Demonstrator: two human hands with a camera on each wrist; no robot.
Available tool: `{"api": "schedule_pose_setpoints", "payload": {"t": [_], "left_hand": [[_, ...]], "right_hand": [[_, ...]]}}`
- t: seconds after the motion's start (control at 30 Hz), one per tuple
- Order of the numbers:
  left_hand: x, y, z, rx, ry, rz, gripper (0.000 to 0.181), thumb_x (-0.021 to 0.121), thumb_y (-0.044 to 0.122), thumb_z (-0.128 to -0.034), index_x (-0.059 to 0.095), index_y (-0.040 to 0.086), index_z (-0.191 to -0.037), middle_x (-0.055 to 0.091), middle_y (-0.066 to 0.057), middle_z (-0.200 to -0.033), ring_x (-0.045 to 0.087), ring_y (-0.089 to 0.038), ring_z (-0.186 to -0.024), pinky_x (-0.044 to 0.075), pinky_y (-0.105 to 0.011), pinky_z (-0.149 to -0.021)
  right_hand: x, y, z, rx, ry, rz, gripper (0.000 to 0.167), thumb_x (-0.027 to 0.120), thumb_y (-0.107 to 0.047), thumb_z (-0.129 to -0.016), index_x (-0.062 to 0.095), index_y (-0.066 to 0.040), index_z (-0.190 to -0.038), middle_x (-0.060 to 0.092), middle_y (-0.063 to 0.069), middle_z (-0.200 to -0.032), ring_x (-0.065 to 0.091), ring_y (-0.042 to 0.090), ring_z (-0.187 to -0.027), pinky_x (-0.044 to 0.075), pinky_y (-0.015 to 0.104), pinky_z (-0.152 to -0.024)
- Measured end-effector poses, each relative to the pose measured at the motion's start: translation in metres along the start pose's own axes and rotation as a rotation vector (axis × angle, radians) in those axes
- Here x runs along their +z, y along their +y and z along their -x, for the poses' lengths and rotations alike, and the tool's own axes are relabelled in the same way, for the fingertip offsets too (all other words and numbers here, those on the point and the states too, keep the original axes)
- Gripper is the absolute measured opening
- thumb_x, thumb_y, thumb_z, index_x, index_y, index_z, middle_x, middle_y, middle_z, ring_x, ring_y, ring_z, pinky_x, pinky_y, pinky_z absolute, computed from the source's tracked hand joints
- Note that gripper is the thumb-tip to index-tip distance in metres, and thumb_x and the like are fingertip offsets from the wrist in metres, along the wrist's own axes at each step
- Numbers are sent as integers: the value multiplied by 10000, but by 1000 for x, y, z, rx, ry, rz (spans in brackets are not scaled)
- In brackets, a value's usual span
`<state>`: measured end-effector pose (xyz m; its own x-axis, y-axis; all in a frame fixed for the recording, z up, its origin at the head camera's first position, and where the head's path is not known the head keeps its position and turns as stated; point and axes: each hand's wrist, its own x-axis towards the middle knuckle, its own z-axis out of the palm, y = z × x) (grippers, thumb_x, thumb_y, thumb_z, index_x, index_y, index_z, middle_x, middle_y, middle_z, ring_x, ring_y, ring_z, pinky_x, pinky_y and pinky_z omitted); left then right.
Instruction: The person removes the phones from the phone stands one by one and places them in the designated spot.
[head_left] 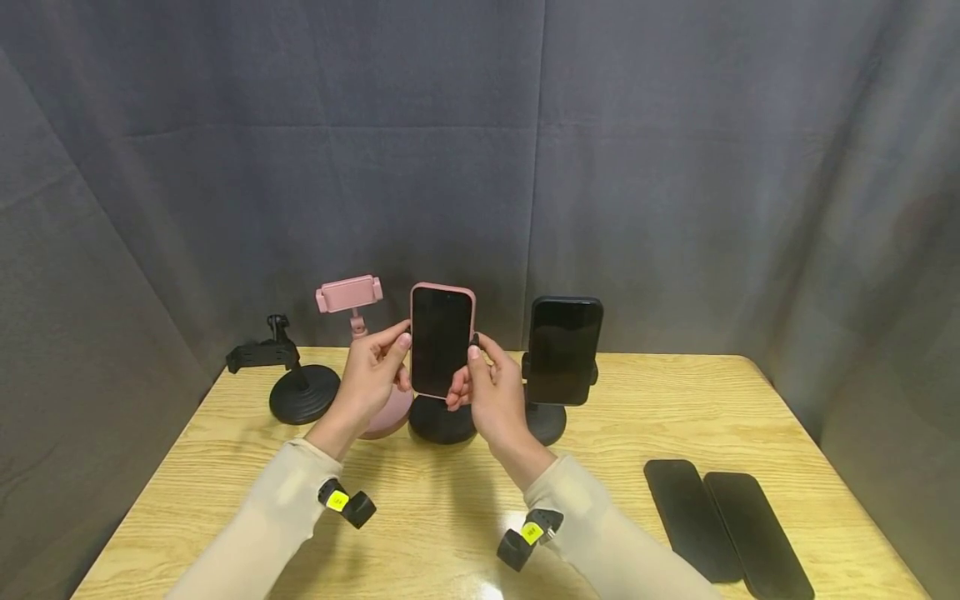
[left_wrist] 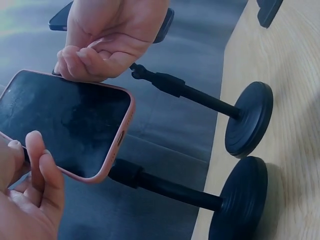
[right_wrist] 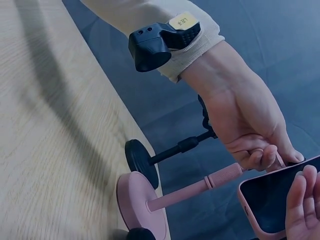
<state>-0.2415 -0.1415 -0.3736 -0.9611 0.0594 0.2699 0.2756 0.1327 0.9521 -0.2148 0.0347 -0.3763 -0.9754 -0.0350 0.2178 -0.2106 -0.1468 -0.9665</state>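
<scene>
Pale sleeves (head_left: 255,525) reach in from the lower edge of the head view, each with a black wrist camera (head_left: 361,508) strapped on near the cuff; beyond them the left hand (head_left: 367,371) and the right hand (head_left: 498,396) hold the pink-cased phone (head_left: 442,342) roughly upright between them, screen toward the wearer, thumb and fingers narrowed at each long side; small dark pieces show beside the fingertips, probably the clamp arms of the middle black stand (head_left: 441,427), whose base stands just below; whether that clamp has a full grip cannot be told, since the hands cover the phone's sides; to the right, a dark phone (head_left: 566,350) sits upright in the right-hand black stand (head_left: 546,425) with neither hand touching it, so that pairing looks finished; the pink-cased one looks close to it, wanting, as far as can be judged, a sure hold and the hands' release; two flat phones (head_left: 692,521) lie side by side on the wooden table (head_left: 720,400) toward its right front, untouched; at the left, the pink stand (head_left: 348,294) and the left-hand black stand (head_left: 303,394) bear no phone; two phones and two stands thus seem left unpaired, making the work perhaps nearly half done.
</scene>
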Motion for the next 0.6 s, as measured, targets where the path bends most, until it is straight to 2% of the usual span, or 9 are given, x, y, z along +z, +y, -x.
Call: {"api": "schedule_pose_setpoints", "payload": {"t": [0.23, 0.6], "left_hand": [[-1, 3, 3, 10, -7, 12, 416, 507, 101, -1063, 494, -68, -1443, 549, 73, -536, 528, -32, -459, 400, -164, -474], [2, 9, 10, 52, -3, 2, 395, 542, 81, -1045, 534, -86, -1402, 562, 63, -535, 539, -48, -456, 506, -144, -593]], "right_hand": [[-5, -4, 1, -36, -40, 20, 391, 424, -160, -1099, 457, 24, -1443, 573, -16, -623, 610, 67, -503, 599, 234, -567], [-11, -13, 7, -33, -58, 27, 381, 415, -141, -1100, 470, 17, -1442, 575, 0, -605, 610, 85, -492, 586, 231, -541]]}}
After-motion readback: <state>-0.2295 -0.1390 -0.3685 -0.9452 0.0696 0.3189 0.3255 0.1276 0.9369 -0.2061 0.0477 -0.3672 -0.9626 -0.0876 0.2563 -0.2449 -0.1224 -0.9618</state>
